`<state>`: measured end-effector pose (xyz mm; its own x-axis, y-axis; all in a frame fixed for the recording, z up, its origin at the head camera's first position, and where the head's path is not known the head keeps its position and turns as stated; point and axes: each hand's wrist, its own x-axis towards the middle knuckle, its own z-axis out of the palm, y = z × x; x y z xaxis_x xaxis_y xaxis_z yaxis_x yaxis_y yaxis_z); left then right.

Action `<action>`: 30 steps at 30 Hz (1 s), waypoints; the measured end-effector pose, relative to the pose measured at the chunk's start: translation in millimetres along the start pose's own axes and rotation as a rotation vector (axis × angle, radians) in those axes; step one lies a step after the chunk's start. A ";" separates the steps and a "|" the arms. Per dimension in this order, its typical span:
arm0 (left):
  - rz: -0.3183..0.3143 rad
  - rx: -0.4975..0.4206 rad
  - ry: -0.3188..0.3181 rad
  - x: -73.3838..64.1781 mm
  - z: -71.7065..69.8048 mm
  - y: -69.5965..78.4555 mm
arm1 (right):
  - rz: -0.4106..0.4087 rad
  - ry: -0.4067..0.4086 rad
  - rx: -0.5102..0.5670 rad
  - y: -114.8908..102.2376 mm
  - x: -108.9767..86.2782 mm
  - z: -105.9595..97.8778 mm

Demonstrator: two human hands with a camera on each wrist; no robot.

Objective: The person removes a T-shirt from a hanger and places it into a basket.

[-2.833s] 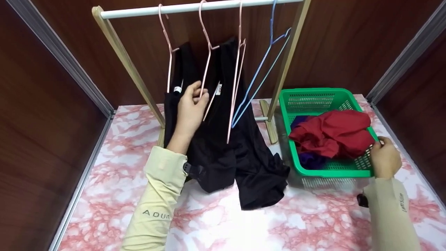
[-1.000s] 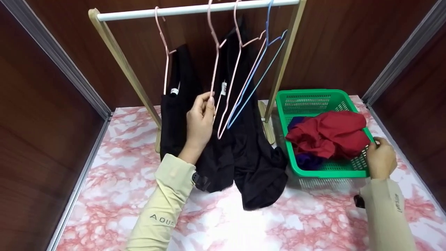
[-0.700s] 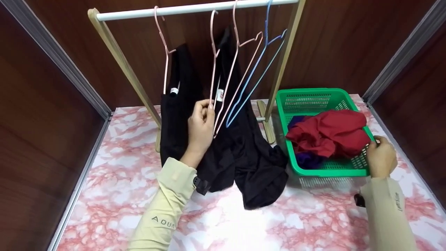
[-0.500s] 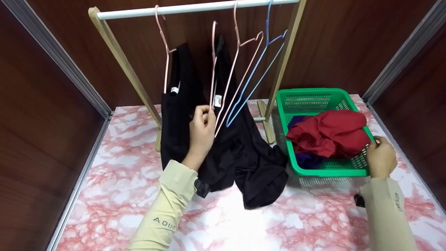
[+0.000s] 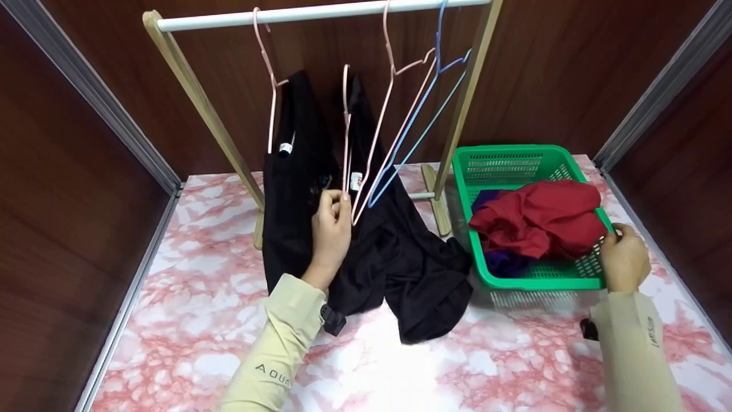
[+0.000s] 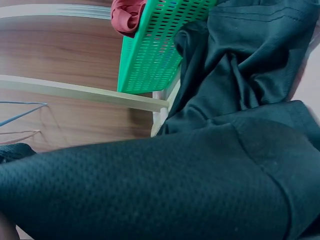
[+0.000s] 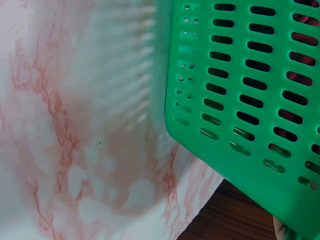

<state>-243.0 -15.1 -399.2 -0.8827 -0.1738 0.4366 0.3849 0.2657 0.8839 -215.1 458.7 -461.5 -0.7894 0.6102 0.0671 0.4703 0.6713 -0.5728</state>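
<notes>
My left hand [image 5: 332,229] pinches the pink hanger [image 5: 346,140], its hook [image 5: 345,86] free below the white rail [image 5: 323,13]. I expect it light and stiff, the black garment [image 5: 394,212] on it soft and slippery, best held where both meet; my right hand [image 5: 626,260] grips the rim of the green basket [image 5: 543,283].

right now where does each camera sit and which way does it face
Head: on the person's head, facing forward-down over black cloth garments; left hand, right hand, pale sleeves show.
Left wrist: worn there, facing the garments; hand unclear.
Right wrist: worn there, facing a green slotted plastic basket; a hand sliver, apparently.
All share the basket.
</notes>
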 end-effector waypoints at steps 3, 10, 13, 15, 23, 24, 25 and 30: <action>-0.001 0.006 0.012 -2.8 1.4 -4.8 | 0.000 -0.007 -0.005 -0.1 0.1 0.1; 0.002 0.000 0.027 -7.8 3.8 -13.6 | 0.007 0.004 0.002 -0.5 -1.2 0.2; 0.013 -0.008 0.023 -9.6 3.4 -17.6 | 0.008 0.012 0.007 -0.2 -1.6 0.4; 0.025 -0.011 0.022 -10.4 3.2 -19.5 | 0.005 0.015 0.007 0.0 -1.6 0.5; 0.064 0.009 0.035 -14.3 1.1 -25.4 | -0.003 -0.004 -0.010 -0.6 -1.4 2.6; 0.071 0.011 0.037 -14.9 1.0 -26.1 | -0.002 -0.009 -0.014 -0.2 -0.8 2.3; 0.074 0.010 0.038 -15.5 0.8 -26.8 | -0.001 -0.016 -0.019 -0.1 -0.4 1.7; 0.065 0.062 0.066 -17.7 -0.4 -28.7 | 0.003 -0.042 -0.031 -0.9 1.0 -0.6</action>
<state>-238.3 -20.1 -432.2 -0.8359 -0.2154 0.5048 0.4219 0.3361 0.8421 -216.1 458.9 -460.4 -0.8036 0.5944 0.0306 0.4840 0.6824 -0.5478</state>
